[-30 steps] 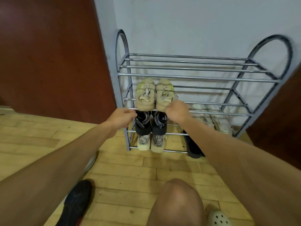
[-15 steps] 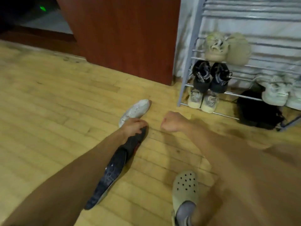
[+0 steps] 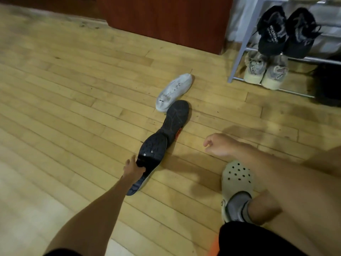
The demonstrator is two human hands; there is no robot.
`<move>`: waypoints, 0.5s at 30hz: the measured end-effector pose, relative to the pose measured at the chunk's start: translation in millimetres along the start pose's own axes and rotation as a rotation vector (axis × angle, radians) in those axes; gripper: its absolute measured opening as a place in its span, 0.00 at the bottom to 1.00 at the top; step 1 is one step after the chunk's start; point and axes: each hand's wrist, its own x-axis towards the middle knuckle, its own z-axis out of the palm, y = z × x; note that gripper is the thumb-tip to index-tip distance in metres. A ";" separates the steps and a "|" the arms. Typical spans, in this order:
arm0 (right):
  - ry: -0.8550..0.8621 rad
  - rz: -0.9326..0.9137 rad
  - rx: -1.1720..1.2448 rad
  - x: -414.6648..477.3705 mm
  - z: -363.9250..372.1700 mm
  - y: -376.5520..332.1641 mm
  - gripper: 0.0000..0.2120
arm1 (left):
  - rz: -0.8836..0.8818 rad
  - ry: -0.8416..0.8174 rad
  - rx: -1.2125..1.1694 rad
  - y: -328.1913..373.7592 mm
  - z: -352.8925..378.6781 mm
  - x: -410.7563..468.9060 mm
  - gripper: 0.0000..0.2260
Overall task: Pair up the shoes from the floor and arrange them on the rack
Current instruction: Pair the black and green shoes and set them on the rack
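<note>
Gripped the near black shoe at its side edge with the left hand, fingers curled onto the tread. Saw it lying sole-up on the wooden floor, its far end overlapping the far black shoe, likewise sole-up and showing an orange strip along its right side. Noted the white shoe just beyond, upper showing, its near end at the far black shoe's tip; could not tell whether touching. Held the right hand over the floor to the right of the black shoes, apart from them, fingers loosely curled around nothing. Saw a pale perforated clog on a grey-socked foot just below that forearm. Found the metal rack at upper right, well apart from the loose shoes, with a black pair side by side on a rail shelf and a beige-and-grey pair on the lowest rails beneath, toes outward. Made out a dark shape to their right, too blurred to name. Noted a red-brown panel behind, left of the rack.
</note>
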 end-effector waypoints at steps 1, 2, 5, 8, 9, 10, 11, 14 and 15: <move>-0.001 -0.014 -0.003 2.1 -0.3 -3.6 0.14 | -0.022 -0.008 -0.007 -3.6 2.2 1.3 0.34; -0.001 -0.034 -0.007 4.3 -0.8 -8.5 0.15 | -0.054 -0.005 -0.003 -7.6 5.0 3.4 0.35; -0.002 -0.100 -0.029 7.8 0.5 -23.4 0.16 | -0.106 0.056 0.094 -10.5 12.4 2.2 0.33; -0.026 -0.120 -0.056 8.6 6.2 -27.6 0.16 | -0.046 0.114 0.201 -3.5 14.5 -8.3 0.26; -0.037 -0.119 -0.068 8.1 8.0 -27.3 0.16 | -0.025 0.128 0.215 -1.4 14.6 -13.0 0.24; -0.045 -0.117 -0.079 7.8 9.3 -26.6 0.16 | -0.011 0.135 0.213 0.7 15.1 -18.1 0.23; -0.053 -0.116 -0.092 6.5 10.1 -25.8 0.15 | 0.002 0.135 0.213 3.6 16.6 -24.7 0.22; -0.075 -0.114 -0.126 -0.9 10.6 -24.1 0.15 | 0.125 0.085 0.220 13.8 31.1 -44.5 0.19; -0.075 -0.115 -0.136 -3.7 9.9 -24.7 0.15 | 0.191 0.042 0.187 17.6 38.1 -49.3 0.17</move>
